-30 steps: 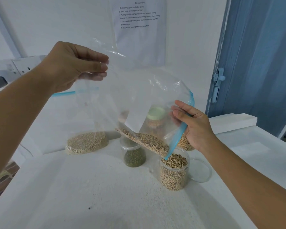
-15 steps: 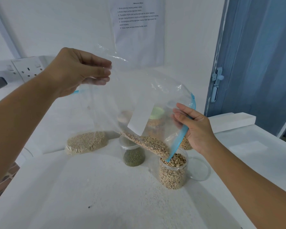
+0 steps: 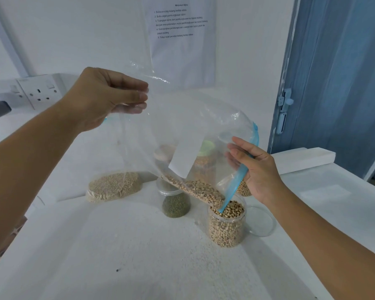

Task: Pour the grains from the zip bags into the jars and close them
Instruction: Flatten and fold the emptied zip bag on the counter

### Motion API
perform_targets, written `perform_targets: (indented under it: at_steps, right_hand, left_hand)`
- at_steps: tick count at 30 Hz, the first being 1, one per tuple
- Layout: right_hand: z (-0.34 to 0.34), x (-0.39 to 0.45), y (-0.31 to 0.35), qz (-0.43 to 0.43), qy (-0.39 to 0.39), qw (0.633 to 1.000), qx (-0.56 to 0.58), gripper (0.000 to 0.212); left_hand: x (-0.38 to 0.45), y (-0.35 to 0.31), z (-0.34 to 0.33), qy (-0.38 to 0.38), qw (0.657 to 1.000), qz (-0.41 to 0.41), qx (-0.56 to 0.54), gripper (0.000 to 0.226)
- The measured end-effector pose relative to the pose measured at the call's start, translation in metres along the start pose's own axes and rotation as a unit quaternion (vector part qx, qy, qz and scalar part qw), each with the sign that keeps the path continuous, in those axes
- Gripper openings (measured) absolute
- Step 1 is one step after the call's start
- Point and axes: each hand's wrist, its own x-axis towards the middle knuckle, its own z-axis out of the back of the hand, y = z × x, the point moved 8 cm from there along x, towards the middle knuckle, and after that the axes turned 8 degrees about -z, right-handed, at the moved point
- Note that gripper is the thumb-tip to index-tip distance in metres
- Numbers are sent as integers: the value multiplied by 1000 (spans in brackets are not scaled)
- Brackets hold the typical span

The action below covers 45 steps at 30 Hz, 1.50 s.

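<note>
I have just one camera, and it sits on my head, looking forward and a bit down past my two arms at the white table point(image 3: 139, 245) in front of me. It is close, so my left hand point(image 3: 102, 98) and right hand point(image 3: 258, 169) look big, and the jar point(image 3: 226, 224) stands near the middle. Farther back it sees the white wall point(image 3: 74, 29) with a paper sheet point(image 3: 180, 40) and the blue door point(image 3: 342, 72) on the right.
</note>
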Motion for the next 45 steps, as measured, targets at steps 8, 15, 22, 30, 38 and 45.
perform_targets:
  at_steps: [8,15,22,30,38,45]
  right_hand:
    - [-2,-4,-9,-14,25,999,-38,28]
    - [9,1,-13,-9,-15,999,-41,29]
    - [9,3,-17,-6,-23,999,-43,35]
    - [-3,-3,-19,-28,21,994,-101,29]
    - [-2,-1,-20,-13,27,991,-130,33]
    - [1,3,-25,-15,30,994,-102,33]
  left_hand:
    - [-3,15,-8,24,999,9,-22,43]
    - [-21,25,-15,234,969,46,62,83]
    - [-21,28,-13,145,978,-12,146,57]
    - [-28,39,-13,80,986,-43,137,58]
    - [-43,58,-11,30,983,-27,179,53]
    - [-96,74,-19,-122,942,-33,312,32]
